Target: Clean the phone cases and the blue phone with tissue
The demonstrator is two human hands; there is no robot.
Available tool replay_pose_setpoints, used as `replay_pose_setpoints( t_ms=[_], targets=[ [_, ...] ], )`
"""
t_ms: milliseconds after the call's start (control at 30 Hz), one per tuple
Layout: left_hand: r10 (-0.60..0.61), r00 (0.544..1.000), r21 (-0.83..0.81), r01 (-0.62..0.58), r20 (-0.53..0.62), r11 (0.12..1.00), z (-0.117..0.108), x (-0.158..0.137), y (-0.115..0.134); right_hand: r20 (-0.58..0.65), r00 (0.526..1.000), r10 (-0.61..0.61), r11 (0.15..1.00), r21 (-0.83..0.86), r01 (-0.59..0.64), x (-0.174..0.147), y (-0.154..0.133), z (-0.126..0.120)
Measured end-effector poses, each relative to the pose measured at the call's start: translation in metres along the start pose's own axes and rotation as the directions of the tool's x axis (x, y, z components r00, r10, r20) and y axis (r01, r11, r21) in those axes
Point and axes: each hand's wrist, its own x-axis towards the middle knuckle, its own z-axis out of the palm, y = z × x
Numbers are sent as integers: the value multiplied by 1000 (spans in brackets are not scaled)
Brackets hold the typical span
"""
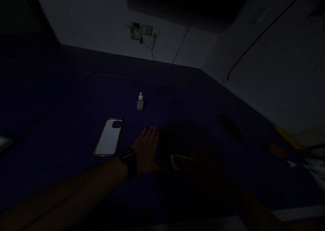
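My left hand (146, 149): fingers flat on counter (63, 99), beside case (108, 137). Right hand (203, 161): fingers' state I cannot tell. Bottle (140, 101) beyond.

Hands and small things on a table set into a room corner.

The left hand (146, 149) lies flat on the table (63, 99), near the front edge. Just left of it lies a phone case (108, 137); beyond both, farther in, a small dropper bottle (140, 101) stands upright. Just right of the left hand, the right hand (203, 161) rests at a pale object (179, 160), too dim to identify. On the far wall, behind the table, sits a socket strip (142, 29).
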Motion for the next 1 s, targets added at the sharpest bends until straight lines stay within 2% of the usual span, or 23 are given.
replay_pose_setpoints(
  t_ms=[133, 267, 433, 533, 633, 800, 900, 1000],
  targets=[
    [2, 1000, 39, -2, 16, 999, -4, -1, 2, 11, 1000, -5, 998, 69, 4, 26, -19, 2],
    [11, 1000, 59, -12, 20, 998, -8, -1, 3, -40, 999, -10, 997, 81, 14, 46, -30, 8],
    [-1, 999, 31, 0, 40, 1000, -8, 0, 2, -45, 998, 49, 992, 119, -43, 26, -13, 10],
    [-6, 1000, 13, 6, 25, 1000, -6, 0, 2, -52, 992, 113, 986, 127, -106, 5, 0, 7],
    [5, 1000, 14, -5, 0, 1000, -5, 0, 1, -57, 990, 127, 988, 90, -122, -4, 4, 5],
    [-5, 1000, 40, 4, 29, 999, -9, 0, 3, -57, 998, 20, 999, 33, -18, 21, -19, 7],
    [-2, 998, 44, 0, 61, 999, -12, 0, 3, -92, 996, 17, 999, 32, -14, 40, -33, 10],
    [1, 999, 51, -4, 54, 999, -12, 0, 3, -122, 992, 11, 998, 55, -4, 44, -36, 12]
  ],
)
